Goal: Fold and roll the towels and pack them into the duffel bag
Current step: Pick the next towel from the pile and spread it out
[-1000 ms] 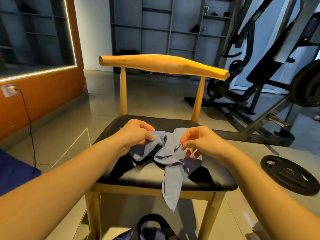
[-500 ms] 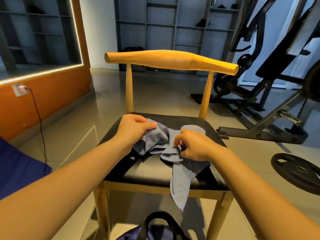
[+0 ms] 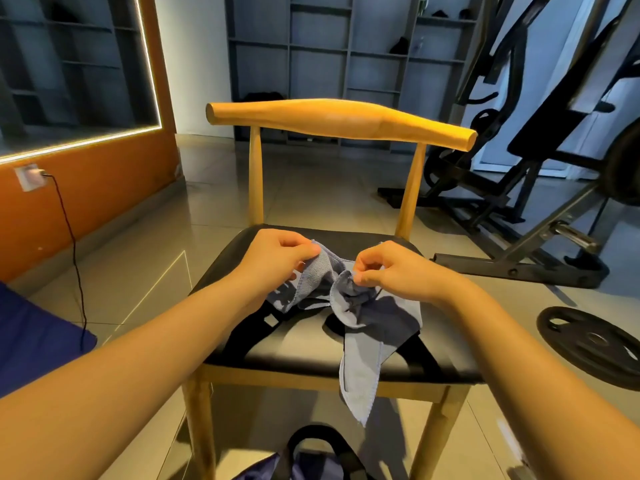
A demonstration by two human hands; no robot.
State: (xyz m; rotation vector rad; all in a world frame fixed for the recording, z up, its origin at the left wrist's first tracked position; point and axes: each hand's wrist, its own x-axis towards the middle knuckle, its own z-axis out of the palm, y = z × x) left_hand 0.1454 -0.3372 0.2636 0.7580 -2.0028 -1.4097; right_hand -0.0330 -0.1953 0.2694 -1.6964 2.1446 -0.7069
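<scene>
Both hands are on the towel (image 3: pixel 349 306) at the centre of the frame, and the right hand (image 3: pixel 391 268) has shifted. Half a second ago it sat over the bunched middle of the cloth; now it has slid a touch toward the right of the frame, its fingers (image 3: pixel 360 268) pinched shut on a gathered fold. The left hand (image 3: pixel 277 254) keeps its pinch on the upper left edge, fingers closed on the hem. The two grips now stand slightly farther apart, so I'd judge the person is hunting for edges to pull the cloth open flat. No fold is made yet, and rolling and packing are still to come.

The towel lies crumpled on the black seat of the chair (image 3: pixel 242 341), which serves as the surface here. Its long axis is hard to call in the bunched part, but one long tail runs from the knot in mid-frame straight down toward the bottom edge, spilling over the seat's front and hanging free, its tip pointing at the floor.

Below it, at the bottom centre of the frame, the duffel bag (image 3: pixel 311 459) waits, dark handles up, apart from the towel.
</scene>
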